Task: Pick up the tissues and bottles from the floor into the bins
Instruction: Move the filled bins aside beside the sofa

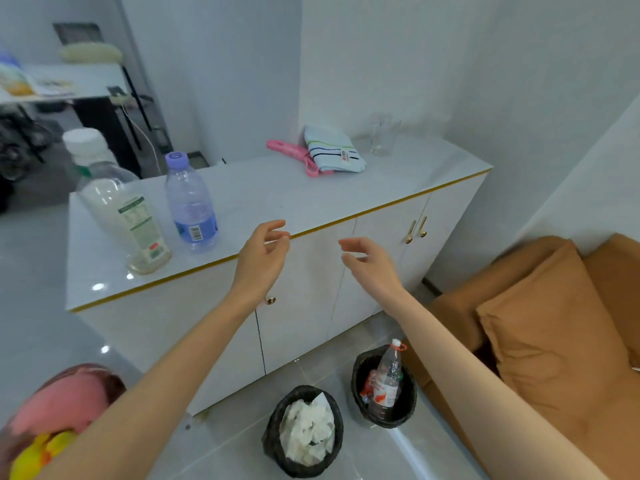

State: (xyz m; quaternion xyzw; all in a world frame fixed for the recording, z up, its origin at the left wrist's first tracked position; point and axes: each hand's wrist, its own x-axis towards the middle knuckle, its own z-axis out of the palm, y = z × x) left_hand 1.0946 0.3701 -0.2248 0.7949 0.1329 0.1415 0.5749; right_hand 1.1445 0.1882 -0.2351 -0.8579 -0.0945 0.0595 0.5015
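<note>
Two black bins stand on the floor before a white cabinet. The left bin (273, 445) holds crumpled white tissues (306, 433). The right bin (360, 382) holds clear plastic bottles (388, 379), one with a red label sticking up. My left hand (265, 252) and my right hand (369, 263) are raised in front of the cabinet doors, high above the bins, fingers loosely curled and holding nothing.
The cabinet top (311, 199) carries a large white-capped bottle (117, 202), a purple-capped water bottle (190, 202), a folded towel (332, 150), a pink hanger (294, 154) and a glass (382, 136). A brown sofa (540, 334) sits right. A pink container with yellow toys (52, 420) is at lower left.
</note>
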